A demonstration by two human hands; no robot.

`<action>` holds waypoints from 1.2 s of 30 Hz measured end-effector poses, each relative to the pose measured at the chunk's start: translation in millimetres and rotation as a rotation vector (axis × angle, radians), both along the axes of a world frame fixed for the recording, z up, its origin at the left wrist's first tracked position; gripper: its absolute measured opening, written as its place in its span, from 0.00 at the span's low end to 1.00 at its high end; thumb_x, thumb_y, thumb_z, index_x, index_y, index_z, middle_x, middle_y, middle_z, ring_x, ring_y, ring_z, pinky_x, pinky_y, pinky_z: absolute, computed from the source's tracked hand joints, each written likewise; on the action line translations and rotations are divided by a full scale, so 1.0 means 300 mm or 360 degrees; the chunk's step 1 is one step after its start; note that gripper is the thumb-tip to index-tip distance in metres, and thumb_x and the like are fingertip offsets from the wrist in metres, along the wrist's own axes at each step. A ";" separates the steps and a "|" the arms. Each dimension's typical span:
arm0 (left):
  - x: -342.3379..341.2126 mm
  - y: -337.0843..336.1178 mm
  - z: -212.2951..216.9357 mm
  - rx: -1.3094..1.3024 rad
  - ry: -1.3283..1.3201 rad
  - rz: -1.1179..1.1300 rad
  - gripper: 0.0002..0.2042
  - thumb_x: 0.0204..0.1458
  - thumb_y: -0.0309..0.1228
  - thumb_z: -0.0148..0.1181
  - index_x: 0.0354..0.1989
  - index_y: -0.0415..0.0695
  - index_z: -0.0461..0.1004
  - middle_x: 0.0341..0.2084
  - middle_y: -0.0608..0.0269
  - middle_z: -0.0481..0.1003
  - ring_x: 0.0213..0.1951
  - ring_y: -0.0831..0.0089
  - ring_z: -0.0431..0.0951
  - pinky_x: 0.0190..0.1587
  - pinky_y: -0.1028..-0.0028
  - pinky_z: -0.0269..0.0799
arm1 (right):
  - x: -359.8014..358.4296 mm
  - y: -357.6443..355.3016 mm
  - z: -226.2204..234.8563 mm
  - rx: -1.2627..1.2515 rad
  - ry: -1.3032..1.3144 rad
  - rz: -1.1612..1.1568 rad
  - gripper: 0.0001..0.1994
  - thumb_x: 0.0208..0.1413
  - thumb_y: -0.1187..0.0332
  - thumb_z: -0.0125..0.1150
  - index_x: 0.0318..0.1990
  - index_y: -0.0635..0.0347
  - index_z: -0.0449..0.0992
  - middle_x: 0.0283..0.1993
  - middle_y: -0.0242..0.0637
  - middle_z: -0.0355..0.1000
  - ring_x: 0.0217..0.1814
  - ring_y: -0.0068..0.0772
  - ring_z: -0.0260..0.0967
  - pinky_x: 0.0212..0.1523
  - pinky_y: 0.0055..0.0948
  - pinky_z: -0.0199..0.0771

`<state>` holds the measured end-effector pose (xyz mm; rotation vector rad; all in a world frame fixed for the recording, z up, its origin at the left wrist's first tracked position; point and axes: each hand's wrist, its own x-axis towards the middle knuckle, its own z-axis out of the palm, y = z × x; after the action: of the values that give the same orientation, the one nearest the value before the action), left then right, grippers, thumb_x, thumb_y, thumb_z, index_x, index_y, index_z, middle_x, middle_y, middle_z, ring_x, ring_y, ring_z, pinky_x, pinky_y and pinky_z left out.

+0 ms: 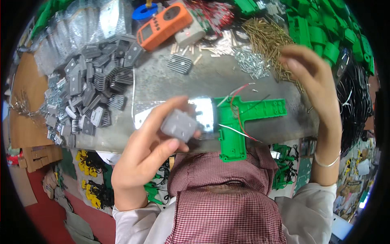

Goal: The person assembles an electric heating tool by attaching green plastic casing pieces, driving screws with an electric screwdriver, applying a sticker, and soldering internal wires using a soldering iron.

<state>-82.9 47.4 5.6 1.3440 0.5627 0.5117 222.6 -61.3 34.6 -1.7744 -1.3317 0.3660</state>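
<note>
Grey finned block [179,125], a small ribbed metal piece, sits just left of the frame's centre, pinched in the left hand [148,152]: the thumb presses its lower edge and the fingers curl over its top, so the grip is closed on it. Just right of it lies a green plastic housing [239,122], a T-shaped shell flat on the grey worktop [211,75], its stem pointing toward the lower edge of the frame. Red, white and black wires [237,103] run across the shell, and a bright metal plate [205,114] touches its left end, partly behind the held block.

The right hand [313,79] is raised in the upper right of the frame, fingers bent over a heap of thin brass pins [266,38]. Whether its fingertips hold a pin cannot be told. A thin bangle [327,162] circles that wrist.

At the left of the frame a large pile of grey finned blocks [91,87] spreads over the worktop, with one lone block [180,64] lying apart near the top centre. An orange handheld meter [164,24] rests at the upper middle. A small heap of silver screws [252,63] lies beside the brass pins, and green plastic parts [325,32] crowd the upper right corner. A red checked cloth [227,195] fills the lower middle of the frame.
</note>
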 end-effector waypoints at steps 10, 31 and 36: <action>0.064 -0.103 -0.034 0.1532 0.0283 -0.0276 0.21 0.38 0.22 0.71 0.45 0.37 0.75 0.42 0.50 0.80 0.46 0.57 0.81 0.48 0.67 0.77 | -0.107 -0.190 -0.213 0.0057 -0.0244 -0.0150 0.12 0.52 0.69 0.64 0.43 0.64 0.78 0.42 0.43 0.74 0.44 0.39 0.73 0.43 0.34 0.71; 0.040 -0.122 -0.035 0.1851 0.0454 -0.0387 0.30 0.26 0.19 0.69 0.46 0.35 0.71 0.43 0.50 0.80 0.35 0.59 0.82 0.35 0.69 0.77 | -0.091 -0.143 -0.301 0.0126 -0.0066 -0.0099 0.11 0.46 0.67 0.70 0.30 0.63 0.74 0.25 0.39 0.71 0.25 0.36 0.68 0.27 0.32 0.67; 0.042 -0.139 -0.026 0.1778 0.0492 -0.0473 0.30 0.26 0.19 0.68 0.46 0.35 0.71 0.43 0.50 0.79 0.35 0.60 0.82 0.34 0.70 0.76 | -0.096 -0.142 -0.299 0.0124 -0.0079 -0.0084 0.11 0.45 0.67 0.71 0.29 0.62 0.74 0.25 0.40 0.71 0.25 0.40 0.70 0.27 0.33 0.67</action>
<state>-70.3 5.8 -2.3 2.5564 0.2905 0.3670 193.9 -103.8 -55.2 -1.7600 -1.3133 0.2389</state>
